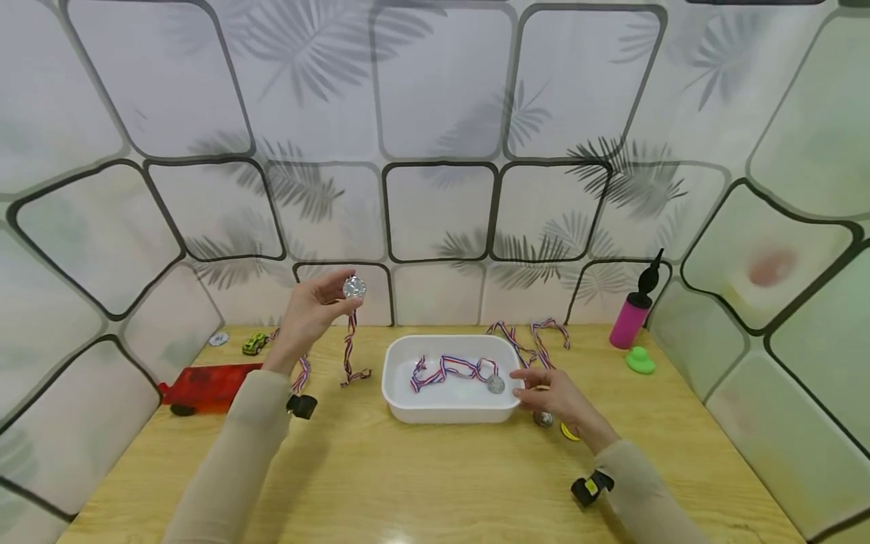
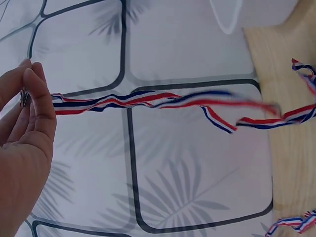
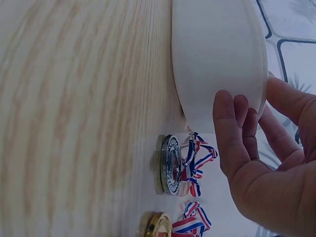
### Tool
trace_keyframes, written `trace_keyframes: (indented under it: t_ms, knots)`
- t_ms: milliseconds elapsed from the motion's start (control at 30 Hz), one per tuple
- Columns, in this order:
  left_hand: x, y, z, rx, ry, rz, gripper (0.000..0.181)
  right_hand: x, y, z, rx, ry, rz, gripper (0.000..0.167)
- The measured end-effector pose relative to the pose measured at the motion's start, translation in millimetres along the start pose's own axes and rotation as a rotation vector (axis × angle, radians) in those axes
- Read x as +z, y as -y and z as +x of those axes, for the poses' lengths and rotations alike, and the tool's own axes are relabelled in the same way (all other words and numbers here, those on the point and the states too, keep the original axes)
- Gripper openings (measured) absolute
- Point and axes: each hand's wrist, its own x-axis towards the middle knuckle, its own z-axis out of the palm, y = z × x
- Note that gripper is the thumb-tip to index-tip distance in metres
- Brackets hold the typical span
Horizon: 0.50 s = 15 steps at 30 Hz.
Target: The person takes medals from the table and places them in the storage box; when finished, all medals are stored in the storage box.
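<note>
My left hand (image 1: pixel 311 313) is raised on the left, pinching a silver medal (image 1: pixel 354 287) between thumb and fingers. Its red, white and blue ribbon (image 2: pixel 148 98) hangs down, the lower end resting on the table. At the right end of a white plastic basin (image 1: pixel 435 415), my right hand (image 1: pixel 557 397) holds the rim with its fingertips. Inside the basin lies another silver medal (image 1: pixel 495 384) with a striped ribbon (image 1: pixel 445 368). Below the right hand, a silver medal (image 3: pixel 171 164) and a gold medal (image 3: pixel 160 226) are on the table, partly hidden in the head view.
On the left stand a red toy vehicle (image 1: pixel 214 387), a small green toy car (image 1: pixel 255 344) and a round white piece (image 1: pixel 218 339). To the right are a pink and black pump (image 1: pixel 630 321) and a green toy hat (image 1: pixel 640 360). A patterned backdrop (image 1: pixel 438 211) encloses the table.
</note>
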Motion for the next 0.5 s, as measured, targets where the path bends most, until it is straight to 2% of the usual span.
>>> trace_keyframes:
  t_ms: [200,500]
  knots:
    - [1.8,-11.2,3.6,0.024,-0.022,-0.014,0.054,2,-3,0.1,-0.008,0.015,0.007,0.045]
    - [8.4,-37.5,21.4,0.143,-0.058,-0.114,0.05,-1,-5,1.0,-0.017,0.007,0.002,0.044]
